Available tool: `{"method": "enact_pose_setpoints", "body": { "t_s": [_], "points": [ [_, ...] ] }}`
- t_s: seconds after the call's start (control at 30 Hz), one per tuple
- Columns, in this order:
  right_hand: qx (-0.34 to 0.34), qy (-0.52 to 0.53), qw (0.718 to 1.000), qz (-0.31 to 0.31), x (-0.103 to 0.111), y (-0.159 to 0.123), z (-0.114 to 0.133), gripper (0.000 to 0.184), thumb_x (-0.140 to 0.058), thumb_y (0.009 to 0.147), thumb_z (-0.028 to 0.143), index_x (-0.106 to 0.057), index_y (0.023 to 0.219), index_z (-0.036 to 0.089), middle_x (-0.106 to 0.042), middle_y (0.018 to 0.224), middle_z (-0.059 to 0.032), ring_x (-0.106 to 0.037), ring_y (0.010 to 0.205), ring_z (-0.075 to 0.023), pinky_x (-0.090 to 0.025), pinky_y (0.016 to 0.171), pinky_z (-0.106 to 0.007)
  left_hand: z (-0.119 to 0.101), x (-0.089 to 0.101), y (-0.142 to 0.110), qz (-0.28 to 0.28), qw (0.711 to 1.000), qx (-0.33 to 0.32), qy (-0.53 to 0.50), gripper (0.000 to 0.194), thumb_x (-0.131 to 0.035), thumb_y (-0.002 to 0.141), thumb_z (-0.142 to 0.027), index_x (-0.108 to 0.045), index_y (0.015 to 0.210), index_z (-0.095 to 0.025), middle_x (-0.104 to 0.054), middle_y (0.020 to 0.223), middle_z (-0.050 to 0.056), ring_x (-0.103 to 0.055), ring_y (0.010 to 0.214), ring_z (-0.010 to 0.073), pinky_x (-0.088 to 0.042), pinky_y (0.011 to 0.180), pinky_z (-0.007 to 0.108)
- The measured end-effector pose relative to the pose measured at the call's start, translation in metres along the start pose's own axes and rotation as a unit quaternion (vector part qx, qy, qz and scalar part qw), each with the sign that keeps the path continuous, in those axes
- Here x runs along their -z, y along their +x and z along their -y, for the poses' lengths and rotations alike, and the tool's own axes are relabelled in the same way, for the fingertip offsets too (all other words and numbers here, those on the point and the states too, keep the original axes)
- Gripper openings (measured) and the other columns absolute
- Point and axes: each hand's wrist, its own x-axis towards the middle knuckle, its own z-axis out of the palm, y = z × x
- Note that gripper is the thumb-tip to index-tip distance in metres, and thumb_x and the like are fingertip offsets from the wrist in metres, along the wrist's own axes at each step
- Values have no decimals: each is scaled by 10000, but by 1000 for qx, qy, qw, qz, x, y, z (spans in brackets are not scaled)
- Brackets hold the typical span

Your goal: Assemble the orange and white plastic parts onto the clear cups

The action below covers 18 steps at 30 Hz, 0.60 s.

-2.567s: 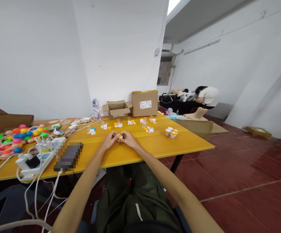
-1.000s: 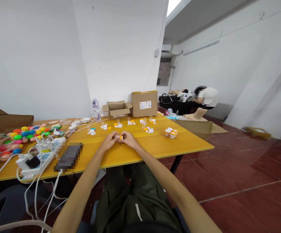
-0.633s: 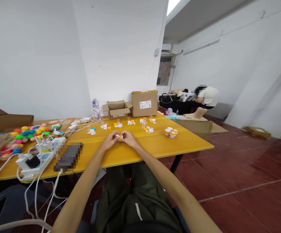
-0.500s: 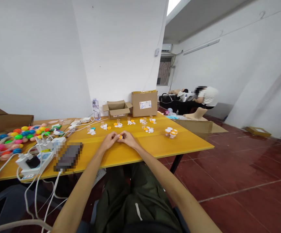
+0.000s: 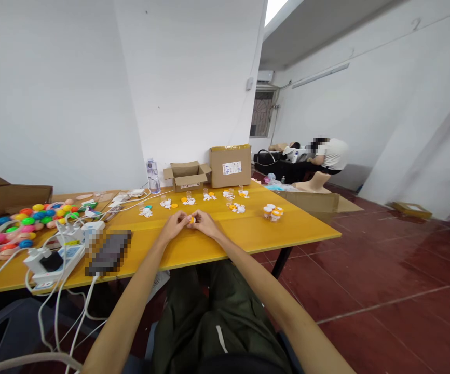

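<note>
A small orange-and-white piece sits directly between the left hand and the right hand, over the bench; each grip is pinched closed on it. Its orange part lies nearer the right fingertips; its long axis is too small to tell.

Table: yellow top
Back edge: bottle, open box, taped box
Middle: white parts in piles, clear cups
Right: lidded jars, clustered
Left: coloured balls, power strip
</note>
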Motion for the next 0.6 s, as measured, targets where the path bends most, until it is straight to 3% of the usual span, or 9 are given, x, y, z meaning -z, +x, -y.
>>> {"method": "enact_pose_setpoints", "body": {
  "t_s": [0.13, 0.33, 0.5, 0.6],
  "points": [
    [-6, -1, 1000, -4, 2, -1, 4, 426, -846, 545, 452, -568, 771, 222, -604, 705, 45, -566, 696, -163, -454, 647, -292, 1, 0, 1, 7, 1000, -20, -2, 341, -619, 795, -522, -645, 921, -206, -625, 703, -24, -561, 663, 160, -454, 661, 281],
    [-8, -8, 1000, 4, -1, -1, 4, 414, -847, 531, 417, -568, 769, 225, -595, 698, 60, -545, 666, -148, -447, 656, -291, 5, 1, 1, -16, 999, 10, 43, 455, -510, 853, -612, -591, 671, -203, -538, 583, -21, -511, 624, 166, -404, 618, 287],
    [-9, 1, 1000, -4, 1, 1, 0, 414, -840, 550, 431, -565, 778, 221, -592, 703, 51, -552, 679, -154, -450, 652, -293, 6, 0, 2, 9, 1000, -7, 0, 397, -608, 798, -572, -658, 942, -204, -590, 671, -25, -539, 659, 166, -431, 649, 281],
    [-1, -3, 1000, 0, 1, 1, -2, 401, -838, 569, 424, -577, 797, 222, -609, 721, 44, -571, 706, -164, -460, 661, -297, 5, 0, 2, 18, 1000, -19, 2, 341, -597, 815, -532, -655, 891, -205, -582, 658, -28, -523, 642, 155, -421, 642, 273]
  ]
}}
